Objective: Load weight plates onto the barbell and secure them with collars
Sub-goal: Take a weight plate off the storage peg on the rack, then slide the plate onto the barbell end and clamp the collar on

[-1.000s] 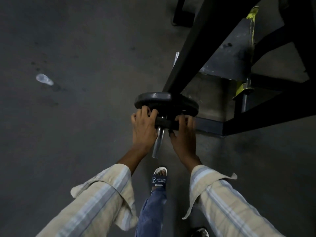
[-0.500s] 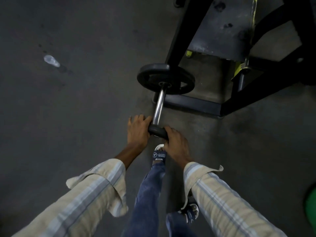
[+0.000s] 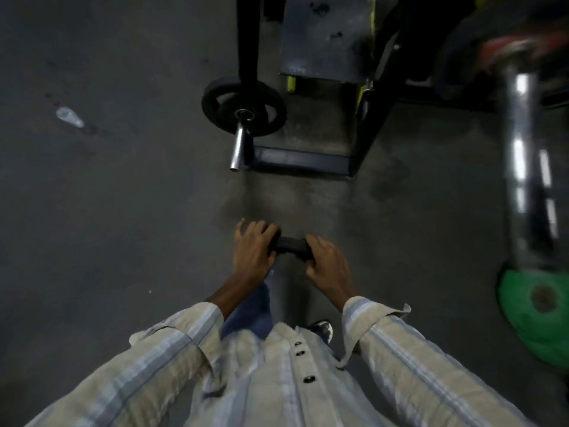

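A small black plate (image 3: pixel 244 106) sits on the chrome barbell sleeve (image 3: pixel 238 146), whose bare end points toward me. I hold a small black plate, or collar (image 3: pixel 289 245), between both hands, well clear of the sleeve end and close to my body. My left hand (image 3: pixel 252 251) grips its left side and my right hand (image 3: pixel 326 266) grips its right side. Its hole and far face are hidden by my fingers, so I cannot tell which of the two it is.
A dark rack frame (image 3: pixel 308 161) with a steel platform (image 3: pixel 326 38) stands behind the barbell. A second chrome bar (image 3: pixel 523 167) runs down the right edge, blurred, over a green plate (image 3: pixel 538 309) on the floor. A pale scrap (image 3: pixel 69 117) lies far left.
Both hands pulled the small black piece off the sleeve end and back toward my body. The sleeve's bare end now shows. My view has lifted and shifted right.
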